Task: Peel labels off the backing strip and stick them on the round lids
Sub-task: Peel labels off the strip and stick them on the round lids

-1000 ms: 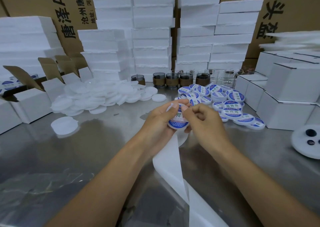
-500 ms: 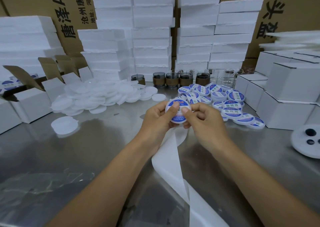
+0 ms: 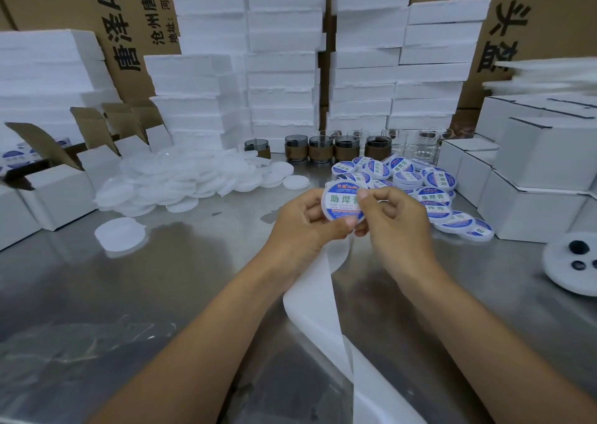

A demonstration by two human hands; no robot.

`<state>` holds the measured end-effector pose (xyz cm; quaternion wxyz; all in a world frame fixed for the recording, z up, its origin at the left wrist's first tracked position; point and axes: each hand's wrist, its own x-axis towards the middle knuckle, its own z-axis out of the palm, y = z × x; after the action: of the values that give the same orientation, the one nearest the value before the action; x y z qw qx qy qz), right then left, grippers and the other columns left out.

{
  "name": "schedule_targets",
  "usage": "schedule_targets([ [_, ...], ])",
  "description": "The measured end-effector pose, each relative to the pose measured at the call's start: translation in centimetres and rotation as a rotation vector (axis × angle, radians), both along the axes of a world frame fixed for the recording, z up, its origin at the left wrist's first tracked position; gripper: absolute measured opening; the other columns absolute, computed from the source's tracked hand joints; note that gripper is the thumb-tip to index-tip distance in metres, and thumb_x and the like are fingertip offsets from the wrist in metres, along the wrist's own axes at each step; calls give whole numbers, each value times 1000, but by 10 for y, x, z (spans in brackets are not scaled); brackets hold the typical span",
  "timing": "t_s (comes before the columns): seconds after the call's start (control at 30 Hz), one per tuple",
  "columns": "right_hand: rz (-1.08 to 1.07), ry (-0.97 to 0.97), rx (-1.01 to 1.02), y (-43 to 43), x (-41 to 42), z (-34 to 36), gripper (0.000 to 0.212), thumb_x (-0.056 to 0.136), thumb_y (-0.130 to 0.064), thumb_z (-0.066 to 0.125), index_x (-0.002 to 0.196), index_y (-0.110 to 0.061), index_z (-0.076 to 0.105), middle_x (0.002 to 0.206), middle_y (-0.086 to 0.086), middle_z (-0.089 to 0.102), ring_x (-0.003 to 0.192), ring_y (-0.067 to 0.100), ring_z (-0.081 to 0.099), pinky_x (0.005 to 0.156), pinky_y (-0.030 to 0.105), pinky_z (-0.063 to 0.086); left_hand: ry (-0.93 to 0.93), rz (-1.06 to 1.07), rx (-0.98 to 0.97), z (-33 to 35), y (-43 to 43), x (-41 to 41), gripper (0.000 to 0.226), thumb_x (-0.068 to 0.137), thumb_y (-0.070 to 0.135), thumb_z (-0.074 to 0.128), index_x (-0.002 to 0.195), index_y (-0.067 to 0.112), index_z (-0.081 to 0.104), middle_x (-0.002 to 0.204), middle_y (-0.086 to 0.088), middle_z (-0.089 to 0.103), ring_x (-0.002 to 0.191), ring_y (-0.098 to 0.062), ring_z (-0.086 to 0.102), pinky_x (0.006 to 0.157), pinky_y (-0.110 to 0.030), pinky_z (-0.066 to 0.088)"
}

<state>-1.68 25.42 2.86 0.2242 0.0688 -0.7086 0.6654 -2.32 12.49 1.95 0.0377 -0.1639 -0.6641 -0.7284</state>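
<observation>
Hands: left hand (image 3: pixel 305 221) and right hand (image 3: pixel 395 226) both pinch the labelled lid (image 3: pixel 336 212).
Risk: uneven pressing could wrinkle the label (image 3: pixel 343 198).

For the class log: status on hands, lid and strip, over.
Labelled lid pinched by left hand and right hand. White strip hangs from under left hand. Nothing in the way.

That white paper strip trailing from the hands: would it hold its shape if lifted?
Probably not: the backing strip bends and twists where it trails below the left hand, so it looks floppy. Its edge looks very thin, so it is likely light too.
</observation>
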Motion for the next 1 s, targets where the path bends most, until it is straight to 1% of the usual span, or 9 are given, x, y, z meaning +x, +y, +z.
schedule_targets([
  [0.1,43,38,12,0,0,0,16,90,-24,59,74,-27,62,55,-12,66,49,2,59,51,13,46,-1,11,30,0,0,0,34,78,1,71,108,14,64,98,-5,73,87,-16,68,77,-26,55],
  [0.23,87,62,92,-1,0,-3,20,86,-17,63,78,-36,63,59,-14,66,65,8,64,69,23,51,-21,27,80,2,-2,1,35,81,2,67,115,8,62,99,-7,73,85,-13,68,72,-22,54],
  [0.4,75,61,81,0,-1,-2,30,86,-16,64,70,-41,60,57,-17,63,60,1,60,62,14,47,-48,98,77,5,-2,-1,25,88,14,62,113,9,62,103,-11,72,90,-21,69,79,-29,56],
  [0.53,93,92,172,-2,1,-2,26,82,-17,69,86,-40,60,66,-7,63,63,0,57,57,6,39,-46,125,73,5,-2,-1,25,89,15,61,112,6,62,101,-13,72,94,-29,68,86,-36,55],
  [0.67,116,78,219,0,2,0,30,82,-16,69,86,-44,57,71,-4,64,62,-2,55,57,6,39,-32,172,59,7,-4,-3,18,89,24,61,103,13,63,85,0,74,74,-9,68,68,-22,54],
  [0.77,150,8,153,0,2,-1,30,82,-15,69,86,-40,55,61,-10,64,59,-7,57,59,4,40,-39,202,48,7,-5,-4,21,89,25,62,104,10,62,82,0,73,68,-7,66,64,-20,52],
  [0.87,66,-58,30,11,-3,3,22,81,-14,70,88,-30,58,53,-13,63,51,-6,53,52,4,39,-70,188,97,6,-5,-4,7,90,23,61,93,18,64,79,3,73,73,-10,67,68,-21,55],
  [0.93,-91,-121,-69,27,-9,5,18,81,-14,70,91,-25,60,53,-12,62,46,-4,51,47,6,38,-108,188,109,5,-5,-4,4,90,20,61,89,22,65,79,3,72,76,-12,67,76,-24,55],
  [1.0,-288,-212,-143,45,-15,3,21,80,-15,69,99,-21,62,65,-10,62,56,1,56,57,13,43,-133,191,93,2,-4,-4,7,89,15,61,88,22,64,84,1,71,77,-12,67,82,-29,53],
])
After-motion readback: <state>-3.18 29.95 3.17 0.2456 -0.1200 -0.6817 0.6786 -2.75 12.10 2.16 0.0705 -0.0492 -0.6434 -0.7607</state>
